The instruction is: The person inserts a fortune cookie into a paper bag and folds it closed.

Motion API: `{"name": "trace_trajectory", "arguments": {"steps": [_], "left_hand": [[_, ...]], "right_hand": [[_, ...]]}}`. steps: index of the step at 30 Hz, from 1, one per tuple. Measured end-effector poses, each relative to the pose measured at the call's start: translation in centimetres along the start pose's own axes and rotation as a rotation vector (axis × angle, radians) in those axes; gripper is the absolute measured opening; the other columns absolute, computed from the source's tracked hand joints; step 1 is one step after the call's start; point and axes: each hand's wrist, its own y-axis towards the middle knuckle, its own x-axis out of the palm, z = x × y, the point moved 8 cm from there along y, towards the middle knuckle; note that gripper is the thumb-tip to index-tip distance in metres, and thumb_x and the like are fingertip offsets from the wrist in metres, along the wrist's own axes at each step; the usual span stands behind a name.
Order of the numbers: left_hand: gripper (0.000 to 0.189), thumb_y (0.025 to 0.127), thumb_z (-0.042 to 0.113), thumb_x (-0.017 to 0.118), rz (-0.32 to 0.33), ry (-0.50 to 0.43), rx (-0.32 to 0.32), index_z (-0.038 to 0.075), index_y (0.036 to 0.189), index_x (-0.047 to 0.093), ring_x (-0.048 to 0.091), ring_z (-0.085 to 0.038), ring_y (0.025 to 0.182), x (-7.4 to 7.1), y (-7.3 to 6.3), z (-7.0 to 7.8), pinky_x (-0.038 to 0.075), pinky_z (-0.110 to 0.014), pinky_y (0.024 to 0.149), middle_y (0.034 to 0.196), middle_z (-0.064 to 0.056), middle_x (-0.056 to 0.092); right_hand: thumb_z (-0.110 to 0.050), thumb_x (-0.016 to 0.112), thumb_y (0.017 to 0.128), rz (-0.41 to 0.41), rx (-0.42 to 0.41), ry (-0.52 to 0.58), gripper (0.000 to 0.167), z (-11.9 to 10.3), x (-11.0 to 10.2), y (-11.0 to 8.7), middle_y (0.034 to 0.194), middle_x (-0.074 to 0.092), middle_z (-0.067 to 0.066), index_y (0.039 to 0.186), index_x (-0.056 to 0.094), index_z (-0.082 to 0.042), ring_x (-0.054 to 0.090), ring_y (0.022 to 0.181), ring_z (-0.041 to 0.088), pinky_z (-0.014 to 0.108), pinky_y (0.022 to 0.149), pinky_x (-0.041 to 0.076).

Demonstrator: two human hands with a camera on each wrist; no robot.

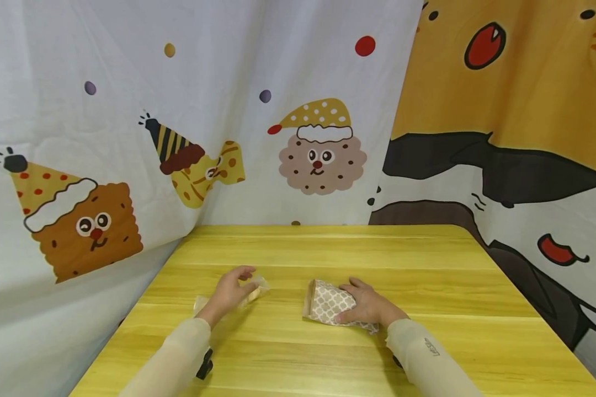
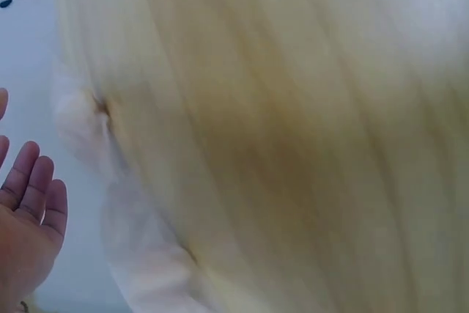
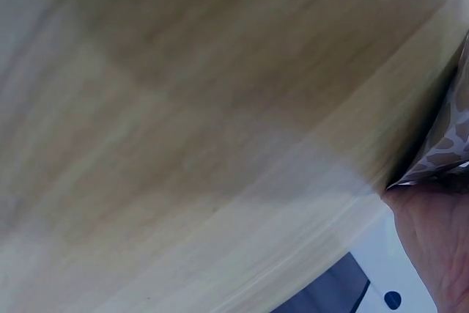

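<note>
A patterned paper bag [image 1: 330, 302], white with a tan lattice print, lies on its side with its mouth to the left. My right hand [image 1: 367, 304] grips it from the right, thumb on the near side and fingers over the far side. In the right wrist view only a strip of the bag [image 3: 447, 133] shows beside the palm. My left hand [image 1: 230, 293] is held over a clear plastic packet [image 1: 262, 284] with something pale yellow inside, largely hidden by the hand. In the left wrist view the left hand's fingers [image 2: 35, 188] are loosely extended with nothing in them.
The yellow wood-grain table [image 1: 288, 361] carries both things. Beyond it hangs a white curtain [image 1: 218, 60] with cartoon prints, and to the right an orange, black and white printed one [image 1: 526, 105]. A small black object [image 1: 205, 365] shows beside the left sleeve.
</note>
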Motion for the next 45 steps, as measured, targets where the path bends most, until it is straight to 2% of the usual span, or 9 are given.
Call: {"name": "trace_trajectory", "arguments": {"steps": [6, 11, 19, 23, 29, 33, 38, 41, 45], "left_hand": [[0.049, 0.096, 0.022, 0.068, -0.013, 0.017, -0.006, 0.003, 0.139, 0.054, 0.049, -0.037, 0.125, -1.0, -0.5, -1.7, 0.042, -0.056, 0.101, 0.136, -0.019, 0.055], [0.053, 0.096, 0.025, 0.068, -0.026, 0.016, -0.057, 0.004, 0.142, 0.052, 0.047, -0.037, 0.127, -1.5, -1.0, -3.5, 0.041, -0.056, 0.102, 0.137, -0.020, 0.053], [0.071, 0.089, 0.029, 0.077, -0.084, -0.004, -0.117, 0.000, 0.145, 0.046, 0.049, -0.041, 0.126, -1.1, -1.1, -4.9, 0.043, -0.057, 0.100, 0.138, -0.022, 0.051], [0.074, 0.086, 0.028, 0.080, -0.092, 0.044, -0.118, -0.002, 0.144, 0.046, 0.054, -0.037, 0.120, -0.9, -1.1, -4.8, 0.046, -0.054, 0.097, 0.134, -0.022, 0.056], [0.071, 0.082, 0.023, 0.084, -0.087, 0.159, -0.064, -0.006, 0.138, 0.052, 0.060, -0.028, 0.106, -0.6, -0.9, -4.3, 0.050, -0.050, 0.091, 0.118, -0.014, 0.063], [0.065, 0.081, 0.020, 0.084, -0.081, 0.219, -0.029, -0.006, 0.133, 0.057, 0.060, -0.026, 0.102, -0.6, -0.7, -3.9, 0.049, -0.050, 0.090, 0.114, -0.012, 0.063], [0.055, 0.083, 0.021, 0.082, -0.070, 0.230, 0.006, -0.004, 0.128, 0.062, 0.059, -0.028, 0.103, -0.5, -0.4, -3.4, 0.049, -0.050, 0.091, 0.115, -0.011, 0.061], [0.053, 0.084, 0.022, 0.081, -0.059, 0.225, 0.037, -0.001, 0.128, 0.063, 0.058, -0.030, 0.106, -0.3, -0.2, -2.5, 0.048, -0.051, 0.094, 0.119, -0.011, 0.060], [0.050, 0.085, 0.019, 0.080, -0.078, 0.177, 0.064, 0.002, 0.129, 0.063, 0.057, -0.028, 0.109, 0.4, 0.0, -1.1, 0.048, -0.050, 0.094, 0.125, -0.011, 0.057]], "right_hand": [[-0.052, 0.084, 0.074, 0.002, -0.001, 0.001, 0.095, 0.1, 0.2, 0.2, 0.160, 0.019, 0.023, 0.150, 0.044, -0.011, 0.020, 0.143, 0.048, 0.067, 0.105, 0.031], [-0.054, 0.083, 0.074, 0.000, 0.002, -0.008, 0.096, -0.2, 0.2, 0.2, 0.160, 0.018, 0.022, 0.150, 0.044, -0.011, 0.020, 0.143, 0.047, 0.067, 0.105, 0.031], [-0.053, 0.084, 0.074, 0.003, 0.008, -0.019, 0.095, -0.2, 0.1, 0.2, 0.160, 0.019, 0.021, 0.150, 0.044, -0.011, 0.020, 0.143, 0.047, 0.066, 0.105, 0.031], [-0.052, 0.084, 0.074, 0.002, 0.008, -0.021, 0.095, -0.2, 0.2, 0.2, 0.161, 0.018, 0.021, 0.150, 0.044, -0.012, 0.020, 0.143, 0.047, 0.066, 0.105, 0.032], [-0.052, 0.084, 0.074, -0.001, 0.010, -0.028, 0.095, -0.3, 0.2, 0.1, 0.161, 0.018, 0.021, 0.150, 0.044, -0.012, 0.020, 0.143, 0.047, 0.066, 0.105, 0.032], [-0.052, 0.084, 0.075, -0.004, 0.011, -0.023, 0.095, -0.5, 0.0, 0.0, 0.161, 0.018, 0.021, 0.150, 0.044, -0.011, 0.019, 0.143, 0.048, 0.067, 0.105, 0.031], [-0.054, 0.083, 0.074, -0.008, 0.012, -0.014, 0.096, -0.3, 0.0, -0.1, 0.161, 0.017, 0.021, 0.151, 0.043, -0.011, 0.019, 0.143, 0.048, 0.068, 0.104, 0.031], [-0.054, 0.083, 0.074, -0.009, 0.011, -0.005, 0.097, -0.2, 0.0, -0.1, 0.161, 0.016, 0.021, 0.151, 0.042, -0.012, 0.018, 0.143, 0.048, 0.069, 0.104, 0.031], [-0.054, 0.083, 0.074, -0.008, 0.004, -0.005, 0.097, -0.1, 0.1, 0.0, 0.161, 0.016, 0.021, 0.151, 0.042, -0.012, 0.018, 0.144, 0.049, 0.070, 0.104, 0.030]]}}
